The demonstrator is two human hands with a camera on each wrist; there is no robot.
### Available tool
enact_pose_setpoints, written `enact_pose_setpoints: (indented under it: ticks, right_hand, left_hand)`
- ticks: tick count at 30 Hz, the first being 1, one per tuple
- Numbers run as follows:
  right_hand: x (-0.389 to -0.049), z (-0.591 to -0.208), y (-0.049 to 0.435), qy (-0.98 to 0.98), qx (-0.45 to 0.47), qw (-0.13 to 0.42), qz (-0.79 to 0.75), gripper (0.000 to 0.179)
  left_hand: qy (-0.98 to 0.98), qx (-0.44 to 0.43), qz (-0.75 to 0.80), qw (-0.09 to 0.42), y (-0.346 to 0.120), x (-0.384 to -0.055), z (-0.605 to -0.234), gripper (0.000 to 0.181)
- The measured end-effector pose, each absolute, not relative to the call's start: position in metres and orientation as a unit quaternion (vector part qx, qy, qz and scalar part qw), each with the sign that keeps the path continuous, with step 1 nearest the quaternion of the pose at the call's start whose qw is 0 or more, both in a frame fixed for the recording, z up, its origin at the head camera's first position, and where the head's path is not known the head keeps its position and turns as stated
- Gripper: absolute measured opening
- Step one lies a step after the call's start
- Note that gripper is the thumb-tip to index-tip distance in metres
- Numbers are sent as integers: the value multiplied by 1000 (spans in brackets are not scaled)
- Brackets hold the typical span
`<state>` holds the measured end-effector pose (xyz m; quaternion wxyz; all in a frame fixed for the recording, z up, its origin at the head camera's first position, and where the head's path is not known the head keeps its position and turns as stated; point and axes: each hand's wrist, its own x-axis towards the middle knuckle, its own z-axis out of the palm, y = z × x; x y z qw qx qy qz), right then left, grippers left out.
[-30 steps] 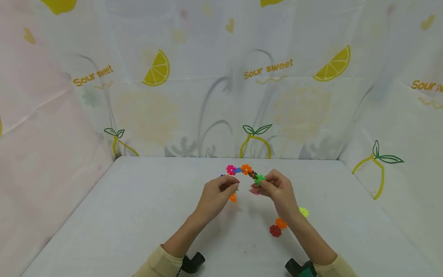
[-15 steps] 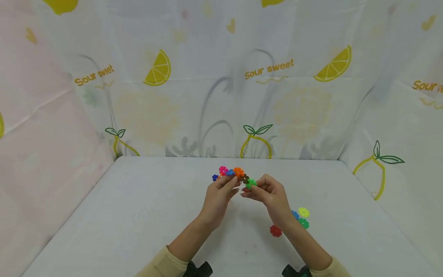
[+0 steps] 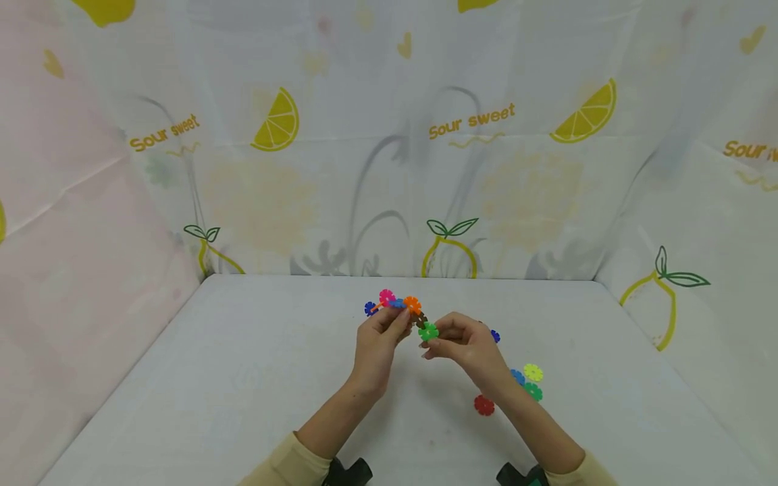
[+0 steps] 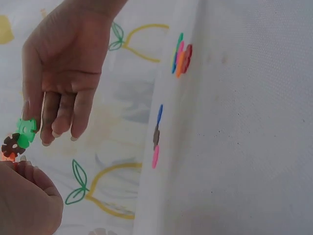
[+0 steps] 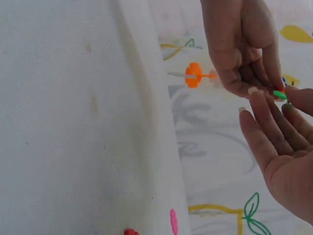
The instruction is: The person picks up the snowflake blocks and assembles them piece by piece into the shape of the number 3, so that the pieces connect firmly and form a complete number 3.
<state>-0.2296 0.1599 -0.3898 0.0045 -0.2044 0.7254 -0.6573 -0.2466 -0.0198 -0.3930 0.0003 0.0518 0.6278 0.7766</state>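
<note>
Clearly, hands (image 3: 372,351) (image 3: 473,351) pinch disc chain (image 3: 412,304); left wrist view shows pink tabletop disc (image 4: 155,157) hidden from head.

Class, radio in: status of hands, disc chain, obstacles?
Left hand gripping disc chain; right hand pinching its green disc; loose red disc clear of hands.

Lemon-print fabric walls (image 3: 365,81), white table (image 3: 243,378), soft light

A small cloth-walled space; whether it stands in a home, lab or office cannot be told; a white table (image 3: 243,364) takes up the near part, and a pale far curtain (image 3: 328,182) rises behind it, printed with lemon slices (image 3: 277,123) and "Sour sweet" lettering (image 3: 472,122); a pinkish left curtain (image 3: 79,283) and a whitish right curtain (image 3: 717,229) close the sides.
</note>
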Motion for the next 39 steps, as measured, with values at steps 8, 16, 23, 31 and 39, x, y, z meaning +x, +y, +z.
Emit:
enact_pose_setpoints:
  ticks: [8,16,23,31,39]
  right_hand:
    - [-233,-388,168,757,-223,21,-614,19]
    - [-237,-381,183,813,-214,22,-542,15]
    - [-242,-378,197,859,-191,27,-475,14]
    - [-248,-377,214,904,-147,0,-401,12]
    - [-250,-377,232,939,-126,21,-320,20]
  left_hand:
    - [653,48,755,-10,-22,-249,-394,29]
    - [692,61,719,-13,-26,-250,-393,23]
    - [736,95,671,-18,-29,-250,-394,20]
    - [767,123,630,-8,-29,-250,-396,15]
    - [775,132,617,2,-30,-249,-398,14]
